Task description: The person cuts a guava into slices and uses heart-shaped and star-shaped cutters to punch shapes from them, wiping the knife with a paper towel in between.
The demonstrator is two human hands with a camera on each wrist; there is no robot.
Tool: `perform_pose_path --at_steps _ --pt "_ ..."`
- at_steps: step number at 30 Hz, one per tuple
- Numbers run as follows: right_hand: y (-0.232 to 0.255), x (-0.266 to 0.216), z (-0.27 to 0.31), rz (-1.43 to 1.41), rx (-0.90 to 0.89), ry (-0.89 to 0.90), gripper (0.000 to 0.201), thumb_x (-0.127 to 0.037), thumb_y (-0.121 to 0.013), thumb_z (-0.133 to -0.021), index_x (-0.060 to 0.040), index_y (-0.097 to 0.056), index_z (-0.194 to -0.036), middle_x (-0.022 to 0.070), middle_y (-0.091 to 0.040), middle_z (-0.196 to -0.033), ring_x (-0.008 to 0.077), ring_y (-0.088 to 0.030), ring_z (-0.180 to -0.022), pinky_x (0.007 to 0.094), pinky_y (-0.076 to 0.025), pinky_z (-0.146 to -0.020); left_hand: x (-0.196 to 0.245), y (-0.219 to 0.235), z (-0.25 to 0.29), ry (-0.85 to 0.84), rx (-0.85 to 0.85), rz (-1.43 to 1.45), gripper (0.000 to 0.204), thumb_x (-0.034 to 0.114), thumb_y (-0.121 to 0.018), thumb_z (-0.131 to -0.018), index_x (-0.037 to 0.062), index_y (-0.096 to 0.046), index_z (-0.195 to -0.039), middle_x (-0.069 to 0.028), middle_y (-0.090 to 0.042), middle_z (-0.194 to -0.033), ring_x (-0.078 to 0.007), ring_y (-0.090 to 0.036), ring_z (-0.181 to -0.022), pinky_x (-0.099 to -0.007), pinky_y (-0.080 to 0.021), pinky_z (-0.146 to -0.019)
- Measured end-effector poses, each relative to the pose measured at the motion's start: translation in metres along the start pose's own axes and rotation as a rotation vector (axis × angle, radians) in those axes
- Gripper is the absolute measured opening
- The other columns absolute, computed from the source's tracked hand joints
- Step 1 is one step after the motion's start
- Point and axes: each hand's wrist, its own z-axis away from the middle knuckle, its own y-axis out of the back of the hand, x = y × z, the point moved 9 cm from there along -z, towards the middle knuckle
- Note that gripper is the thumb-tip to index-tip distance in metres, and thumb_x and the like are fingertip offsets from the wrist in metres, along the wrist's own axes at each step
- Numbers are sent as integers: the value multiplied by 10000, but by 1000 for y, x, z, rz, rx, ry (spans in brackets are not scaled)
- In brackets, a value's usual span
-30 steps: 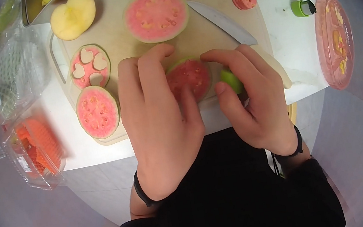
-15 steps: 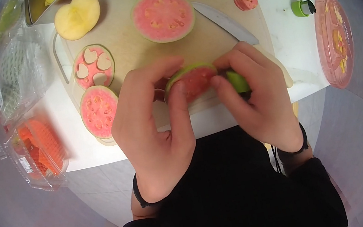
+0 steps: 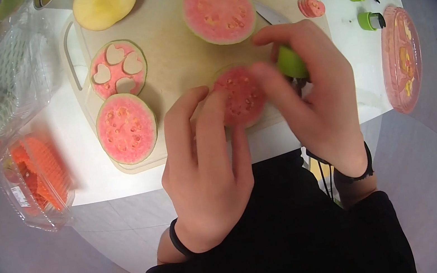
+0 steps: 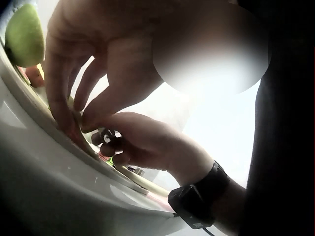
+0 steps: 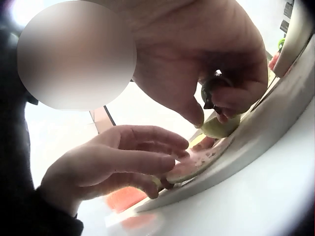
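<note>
A round pink fruit slice (image 3: 242, 96) with a thin green rind lies at the board's near edge. The left hand (image 3: 207, 172) has its relaxed fingers at the slice's left side and its thumb by the lower edge. The right hand (image 3: 323, 98) keeps a green-topped cutter (image 3: 291, 63) in its curled fingers, while its blurred thumb is at the slice's right side. In the right wrist view the cutter's metal part (image 5: 212, 93) shows within the right hand (image 5: 197, 54), and the left hand (image 5: 118, 160) touches the slice (image 5: 197, 167).
On the board (image 3: 173, 58) are a larger pink slice (image 3: 220, 13), a slice with heart shapes (image 3: 118, 69), another pink slice (image 3: 127, 128), a yellow half fruit (image 3: 105, 3) and a partly covered knife (image 3: 271, 14). Several green cutters (image 3: 368, 21) and a pink tray (image 3: 402, 58) stand right; plastic boxes (image 3: 38, 177) left.
The small slice was tilted up between both hands half a second ago and now lies flatter. The left hand's fingers have spread lower around it. The view has shifted slightly.
</note>
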Motion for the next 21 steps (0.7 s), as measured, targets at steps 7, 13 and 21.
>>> perform_pose_path --at_steps 7,13,21 --pt "9 12 20 -330 -6 -124 556 114 -549 -887 54 -594 -1438 125 -601 -1322 212 -648 -1157 352 -505 -1046 8 -2 15 -163 -36 -144 550 -37 -821 -756 -51 -698 -1293 -201 -659 -1354 -366 -685 -1113 -436 -583 -885" --pt "-1 2 27 -119 97 116 525 103 -765 -840 39 -662 -1351 173 -697 -1261 276 -703 -1126 356 -581 -936 13 -15 21 -245 -44 -279 575 87 -809 -733 -63 -717 -1281 -198 -647 -1413 -365 -644 -1208 -443 -538 -929" --pt "-9 -3 29 35 42 151 476 99 -799 -867 63 -657 -1320 198 -696 -1293 298 -699 -1185 394 -618 -960 5 -18 27 -284 -6 -341 541 138 -777 -776 -35 -730 -1286 -175 -652 -1405 -334 -638 -1235 -415 -521 -907"
